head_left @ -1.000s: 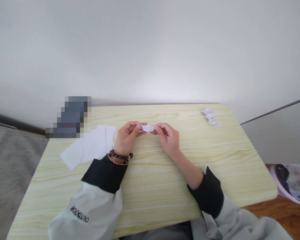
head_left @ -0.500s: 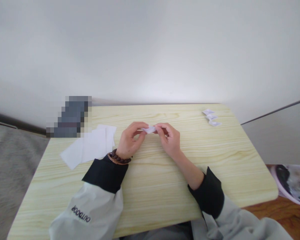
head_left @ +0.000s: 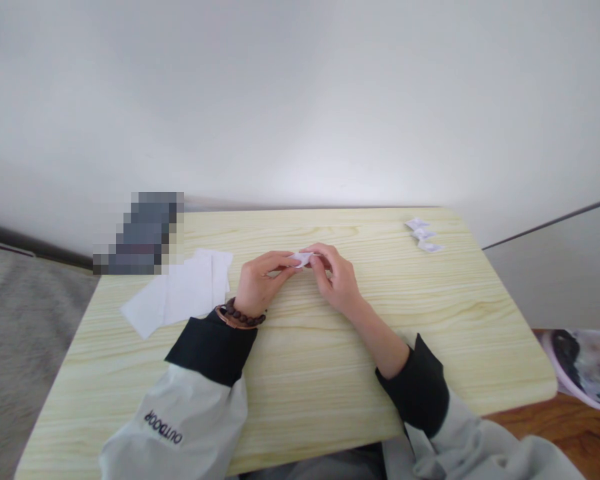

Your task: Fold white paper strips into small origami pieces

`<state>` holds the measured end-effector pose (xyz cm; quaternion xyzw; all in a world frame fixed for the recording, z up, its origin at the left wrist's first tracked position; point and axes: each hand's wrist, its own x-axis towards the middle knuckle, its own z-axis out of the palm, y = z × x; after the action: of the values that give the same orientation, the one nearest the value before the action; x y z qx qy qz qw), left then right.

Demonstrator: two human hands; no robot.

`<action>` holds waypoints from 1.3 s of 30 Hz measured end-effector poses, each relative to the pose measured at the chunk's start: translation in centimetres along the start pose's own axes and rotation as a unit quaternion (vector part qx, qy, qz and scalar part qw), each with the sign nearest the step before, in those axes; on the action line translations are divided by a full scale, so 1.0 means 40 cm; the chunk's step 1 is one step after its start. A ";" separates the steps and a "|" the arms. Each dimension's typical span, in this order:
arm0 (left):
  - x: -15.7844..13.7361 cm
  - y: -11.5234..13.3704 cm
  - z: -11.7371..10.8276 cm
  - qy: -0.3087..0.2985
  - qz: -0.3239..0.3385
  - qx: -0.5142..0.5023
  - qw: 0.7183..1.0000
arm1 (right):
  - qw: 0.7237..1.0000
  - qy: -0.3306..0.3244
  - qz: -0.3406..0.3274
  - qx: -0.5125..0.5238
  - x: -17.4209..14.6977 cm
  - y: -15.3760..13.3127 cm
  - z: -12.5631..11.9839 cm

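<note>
A small folded white paper boat [head_left: 303,259] is held up between my two hands above the middle of the table. My left hand [head_left: 263,280], with a beaded bracelet at the wrist, pinches its left end between thumb and fingers. On the other end, the thumb and fingertips of my right hand [head_left: 337,277] are closed. My fingertips cover parts of the paper at both ends. Three similar folded paper boats [head_left: 423,235] stand in a close row at the far right of the table.
Several flat white paper sheets [head_left: 190,290] lie overlapping left of my left hand. Behind them, at the table's far left corner, is a dark pixelated object [head_left: 143,233]. The pale wood-grain table [head_left: 320,387] meets a white wall [head_left: 300,100] at the back.
My fingers have shifted on the paper boat: the left hand has moved slightly right, and the hands are closer together. The sheets and the row of boats have stayed put.
</note>
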<state>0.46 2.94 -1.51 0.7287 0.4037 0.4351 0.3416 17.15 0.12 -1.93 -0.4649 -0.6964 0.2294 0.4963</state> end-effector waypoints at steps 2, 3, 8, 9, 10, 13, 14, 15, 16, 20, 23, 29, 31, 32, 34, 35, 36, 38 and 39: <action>0.002 0.000 -0.003 -0.001 0.014 0.027 1.000 | 0.999 -0.033 -0.031 -0.018 0.002 -0.001 -0.005; 0.003 -0.001 -0.004 -0.002 0.019 0.035 0.999 | 0.998 -0.045 -0.044 -0.024 0.003 -0.001 -0.007; 0.007 -0.001 -0.008 -0.007 0.030 0.038 0.999 | 0.997 -0.056 -0.038 -0.043 0.005 0.005 -0.013; 0.007 0.000 -0.008 -0.009 0.030 0.034 0.999 | 0.997 -0.056 -0.033 -0.048 0.005 0.009 -0.013; 0.007 0.002 -0.008 -0.008 0.029 0.028 0.999 | 0.997 -0.056 -0.029 -0.052 0.004 0.014 -0.012; 0.005 0.009 -0.006 0.000 -0.005 0.003 1.000 | 0.997 -0.054 -0.017 -0.053 0.000 0.027 -0.006; 0.004 0.011 -0.004 0.004 -0.024 -0.007 1.000 | 0.997 -0.051 -0.014 -0.053 -0.001 0.029 -0.005; 0.003 0.012 -0.003 0.008 -0.044 -0.018 0.999 | 0.997 -0.046 -0.012 -0.054 -0.001 0.030 -0.003; 0.002 0.013 -0.001 0.011 -0.063 -0.028 0.998 | 0.998 -0.041 -0.009 -0.056 -0.002 0.030 -0.003; 0.002 0.014 0.000 0.015 -0.107 -0.062 0.992 | 0.998 -0.024 -0.006 -0.059 -0.001 0.022 -0.004; 0.003 0.015 -0.002 0.006 -0.118 -0.082 0.990 | 0.999 -0.024 -0.009 -0.046 -0.001 0.018 -0.006; 0.000 0.011 0.005 0.029 -0.142 -0.147 0.978 | 1.000 -0.006 0.003 -0.024 0.001 0.018 0.001; -0.001 0.008 0.009 0.030 -0.149 -0.154 0.976 | 1.000 0.004 0.013 -0.019 0.002 0.015 0.003; -0.001 0.007 0.011 0.030 -0.155 -0.154 0.975 | 1.000 0.009 0.021 -0.015 0.003 0.012 0.004; 0.001 0.009 0.012 0.030 -0.170 -0.161 0.972 | 0.999 0.022 0.043 -0.004 0.004 0.008 0.006; 0.003 0.011 0.012 0.031 -0.180 -0.169 0.968 | 0.998 0.030 0.056 0.005 0.004 0.006 0.007; 0.004 0.013 0.011 0.032 -0.191 -0.180 0.964 | 0.997 0.037 0.071 0.018 0.004 0.005 0.008; 0.008 0.018 0.009 0.027 -0.214 -0.203 0.955 | 0.991 0.049 0.103 0.062 0.004 0.004 0.010; 0.009 0.019 0.008 0.022 -0.223 -0.214 0.951 | 0.987 0.053 0.119 0.090 0.004 0.005 0.011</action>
<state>1.07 2.88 -0.87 0.5204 0.4607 0.4397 0.5688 16.81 0.41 -2.20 -0.5094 -0.5853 0.3239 0.5413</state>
